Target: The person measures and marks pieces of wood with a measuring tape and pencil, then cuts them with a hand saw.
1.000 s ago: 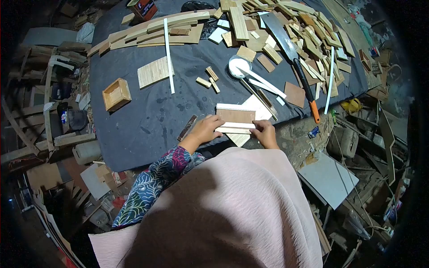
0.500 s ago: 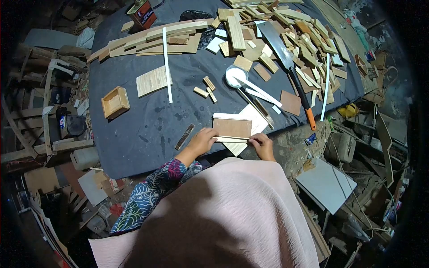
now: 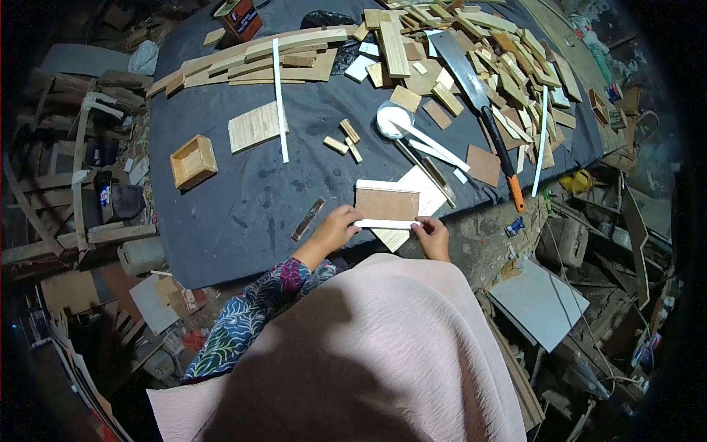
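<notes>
My left hand (image 3: 337, 230) and my right hand (image 3: 432, 239) pinch the two ends of a white-faced wooden strip (image 3: 386, 225). This strip lies along the near edge of a small brown panel (image 3: 387, 205). Along the panel's far edge runs a similar strip (image 3: 387, 186). Beneath the panel is a pale board (image 3: 427, 190), set at a slant. Beyond it stands a tub of white paste (image 3: 395, 120) with a white stick across it. To the left of my left hand lies a dark narrow wood piece (image 3: 308, 219).
A handsaw (image 3: 479, 103) lies at the right beside a heap of wood offcuts (image 3: 508, 74). At the left are an open wooden box (image 3: 194, 163) and a striped board (image 3: 254, 127). Several short blocks (image 3: 345, 140) lie mid-table. A long white strip (image 3: 280, 103) crosses the striped board's edge.
The strip between my hands has turned, so its broad white face now shows where a narrow edge with a gap showed before. The whole view has shifted slightly.
</notes>
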A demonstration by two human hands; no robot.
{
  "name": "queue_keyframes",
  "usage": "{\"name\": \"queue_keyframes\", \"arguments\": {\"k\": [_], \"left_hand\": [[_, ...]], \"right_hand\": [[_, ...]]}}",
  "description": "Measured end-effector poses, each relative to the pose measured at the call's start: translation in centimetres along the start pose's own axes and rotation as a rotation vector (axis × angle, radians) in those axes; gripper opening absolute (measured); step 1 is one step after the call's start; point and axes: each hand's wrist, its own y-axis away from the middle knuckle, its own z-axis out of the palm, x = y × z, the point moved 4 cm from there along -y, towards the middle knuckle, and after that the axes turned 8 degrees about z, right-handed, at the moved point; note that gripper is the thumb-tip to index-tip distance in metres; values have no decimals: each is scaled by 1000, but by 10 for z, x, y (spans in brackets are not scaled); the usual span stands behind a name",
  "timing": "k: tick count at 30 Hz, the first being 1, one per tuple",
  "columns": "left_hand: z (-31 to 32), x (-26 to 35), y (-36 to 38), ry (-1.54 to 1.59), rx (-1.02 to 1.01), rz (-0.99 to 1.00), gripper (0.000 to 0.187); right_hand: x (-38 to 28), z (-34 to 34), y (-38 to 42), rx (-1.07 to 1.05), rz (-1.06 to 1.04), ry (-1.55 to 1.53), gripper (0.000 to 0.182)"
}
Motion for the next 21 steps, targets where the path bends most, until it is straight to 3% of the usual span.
{"name": "queue_keyframes", "arguments": {"k": [3, 6, 8, 11, 13, 14, 21], "left_hand": [[-7, 9, -6, 7, -26, 36, 27], [-18, 12, -17, -72, 95, 71, 29], [-22, -1, -29, -144, 217, -6, 31], [-25, -7, -49, -147, 200, 8, 35], [-24, -9, -57, -143, 168, 19, 35], [-23, -10, -60, -145, 145, 9, 32], [-16, -22, -62, -112, 198, -9, 20]], "right_hand": [[-4, -2, -7, -7, 16, -21, 19], [-33, -13, -19, 96, 3, 1, 16], [-49, -11, -31, 109, -173, 71, 20], [-82, -8, -37, 55, -319, 207, 27], [-93, 1, -38, -57, -537, 357, 30], [-84, 6, -46, -136, -498, 367, 28], [-80, 6, -52, -143, -454, 332, 21]]}}
